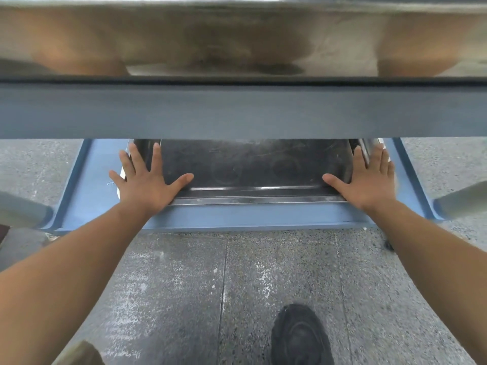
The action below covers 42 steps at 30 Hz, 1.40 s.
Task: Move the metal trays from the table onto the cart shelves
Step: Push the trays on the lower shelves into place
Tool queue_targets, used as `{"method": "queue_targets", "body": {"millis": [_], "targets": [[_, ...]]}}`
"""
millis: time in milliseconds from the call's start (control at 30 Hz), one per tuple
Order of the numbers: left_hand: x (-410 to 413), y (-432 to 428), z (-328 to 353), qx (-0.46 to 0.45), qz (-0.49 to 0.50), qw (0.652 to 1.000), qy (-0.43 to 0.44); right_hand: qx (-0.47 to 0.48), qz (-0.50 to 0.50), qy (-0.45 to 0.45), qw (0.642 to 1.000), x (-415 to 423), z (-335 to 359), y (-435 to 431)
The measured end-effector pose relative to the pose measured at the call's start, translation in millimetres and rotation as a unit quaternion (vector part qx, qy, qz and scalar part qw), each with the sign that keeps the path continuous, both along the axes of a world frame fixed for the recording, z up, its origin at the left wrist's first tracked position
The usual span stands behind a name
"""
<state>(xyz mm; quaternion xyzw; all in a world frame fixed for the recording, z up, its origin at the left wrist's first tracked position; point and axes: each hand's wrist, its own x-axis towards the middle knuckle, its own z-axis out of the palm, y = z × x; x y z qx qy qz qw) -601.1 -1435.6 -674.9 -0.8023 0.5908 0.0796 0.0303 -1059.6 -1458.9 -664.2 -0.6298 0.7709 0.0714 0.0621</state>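
A dark metal tray [253,167] lies on the blue lower cart shelf [237,219], its far part hidden under the shelf above. My left hand [146,180] rests flat on the tray's near left corner, fingers spread. My right hand [369,180] lies flat on the near right corner, fingers spread too. Neither hand grips anything. Another shiny metal tray [237,35] sits on the upper cart shelf [237,111] and reflects my arms.
Grey cart posts stand at the lower shelf's near left corner [23,209] and near right corner [461,201]. Speckled concrete floor [237,285] lies below me, with my black shoe [300,335] on it.
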Motion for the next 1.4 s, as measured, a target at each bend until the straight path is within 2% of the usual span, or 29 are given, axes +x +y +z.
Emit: {"method": "queue_targets", "body": {"millis": [167,567,1067,1400], "targets": [[1.7,10.8,5.3,0.028,-0.006,1.000,-0.005,0.009,-0.001,0.002,1.000,1.6,-0.6,14.1],[7.9,46.4,3.1,0.002,-0.019,1.000,-0.008,0.001,0.010,-0.015,1.000,5.8,3.4,47.0],[15.0,73.5,12.6,0.021,-0.041,0.999,-0.004,0.013,0.046,0.001,0.999,2.6,-1.9,67.4],[23.3,73.4,1.6,0.000,-0.057,0.998,-0.029,0.009,0.054,0.025,0.998,0.9,-7.8,64.5]]}}
